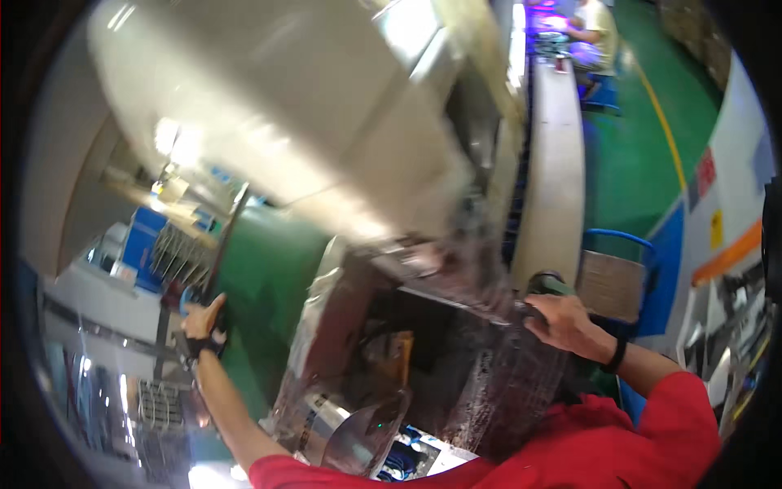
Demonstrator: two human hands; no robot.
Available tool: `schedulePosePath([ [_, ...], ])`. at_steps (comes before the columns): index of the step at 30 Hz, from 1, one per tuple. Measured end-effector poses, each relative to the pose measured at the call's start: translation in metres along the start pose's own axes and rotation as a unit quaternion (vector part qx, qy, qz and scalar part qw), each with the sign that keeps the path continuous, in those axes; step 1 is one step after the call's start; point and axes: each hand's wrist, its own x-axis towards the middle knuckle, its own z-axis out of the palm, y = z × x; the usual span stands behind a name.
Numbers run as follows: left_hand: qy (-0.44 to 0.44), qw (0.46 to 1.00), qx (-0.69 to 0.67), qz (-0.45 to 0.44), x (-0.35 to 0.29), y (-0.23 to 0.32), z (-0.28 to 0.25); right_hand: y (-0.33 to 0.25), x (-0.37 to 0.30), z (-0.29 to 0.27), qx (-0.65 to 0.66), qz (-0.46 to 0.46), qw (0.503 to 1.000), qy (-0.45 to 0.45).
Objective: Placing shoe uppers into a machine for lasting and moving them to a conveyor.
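Observation:
My left hand (202,320) is stretched out to the left, its thumb raised and its fingers curled by a dark and blue piece that I cannot make out. A black band circles that wrist. On the right, my right hand (564,324) is closed on a dark rounded knob (549,284) at the corner of a machine. Between my arms lies the machine's dark, open, box-like housing (440,334), its walls worn and stained. In its lower part sits a shiny, curved clear piece (366,432). A large pale machine head (285,106), blurred, hangs above the housing.
A long pale conveyor (551,163) runs away from my right side, with a seated person (599,41) at its far end under violet light. A blue-framed chair (615,277) stands beside it. At the left are a blue bin (147,236) and green floor (269,285).

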Motion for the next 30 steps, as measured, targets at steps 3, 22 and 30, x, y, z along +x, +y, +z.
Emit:
schedulePosePath([
  [3,-0.018,0.997,-0.004,0.077,-0.003,0.000,-0.011,0.001,-0.004,0.001,0.025,-0.005,1.000,0.015],
  [22,0.369,0.842,0.042,0.392,-0.341,0.034,-0.143,0.019,-0.015,0.025,0.055,-0.079,0.995,0.037],
  [30,0.299,0.714,-0.566,0.284,-0.535,0.036,-0.133,-0.002,-0.032,-0.013,0.194,-0.211,0.956,0.067],
])
